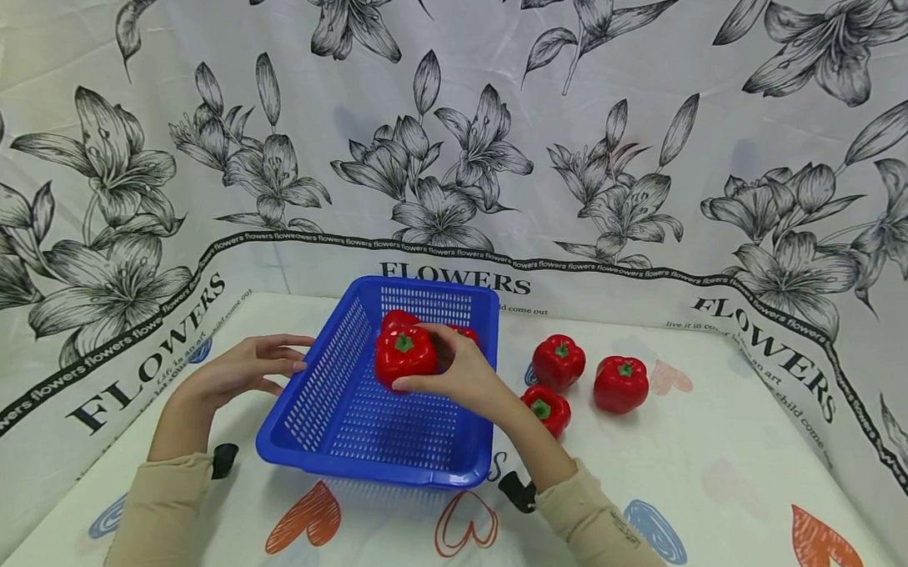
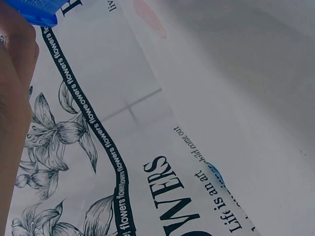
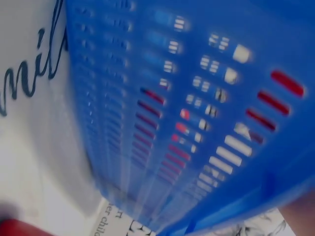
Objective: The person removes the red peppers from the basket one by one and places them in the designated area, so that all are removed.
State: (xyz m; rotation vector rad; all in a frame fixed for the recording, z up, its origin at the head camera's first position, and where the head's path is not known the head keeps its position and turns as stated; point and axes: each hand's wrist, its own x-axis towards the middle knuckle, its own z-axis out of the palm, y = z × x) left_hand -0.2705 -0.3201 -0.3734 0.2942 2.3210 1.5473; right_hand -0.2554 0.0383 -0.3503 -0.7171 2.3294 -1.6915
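My right hand (image 1: 462, 371) grips a red bell pepper (image 1: 402, 355) with a green stem, holding it over the inside of a blue perforated plastic basket (image 1: 372, 474). Behind it, two more red peppers show partly, one at the back (image 1: 397, 318) and one (image 1: 466, 333) mostly hidden by my hand. At the basket's left rim is my left hand (image 1: 244, 368), fingers loosely extended; whether they touch the rim is hard to tell. The left wrist view catches only a corner of the basket (image 2: 37, 12). Through the basket's slotted wall (image 3: 162, 118), red shows in the right wrist view.
Right of the basket, three red peppers stand on the table: one at the back (image 1: 559, 362), one further right (image 1: 621, 384) and one (image 1: 549, 410) partly behind my right forearm. A white cloth (image 1: 718, 460) with printed hearts covers the table. Flower-printed fabric (image 1: 614, 214) hangs behind.
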